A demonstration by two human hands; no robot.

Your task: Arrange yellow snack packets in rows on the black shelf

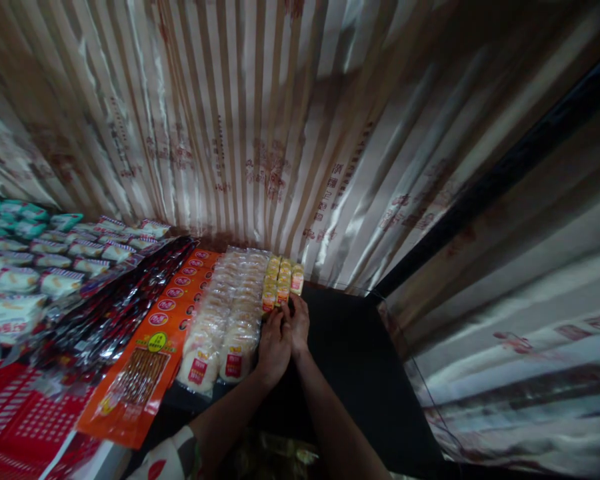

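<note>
At the back of the black tabletop (355, 353), beside the striped, red-printed sheeting (280, 120), we find the small yellow packets (281, 280) standing in three close rows. We note their shiny wrap and orange-red labels; the right-hand row is shorter, its near packet paler with a pinkish label. We see the left hand (274, 343) and the right hand (299, 325) side by side, touching, fingertips at the rows' near end; their fingers hide the contact, so we cannot tell whether they grip a packet. Bordering the rows on the left, we observe clear-wrapped round crackers (233, 320) in two columns, then an orange bag (145, 373), dark red packets (125, 307), white packets (55, 260) and teal packets (25, 217). We locate a red basket (25, 420) at lower left and a dark slanting bar (500, 173) at right.
</note>
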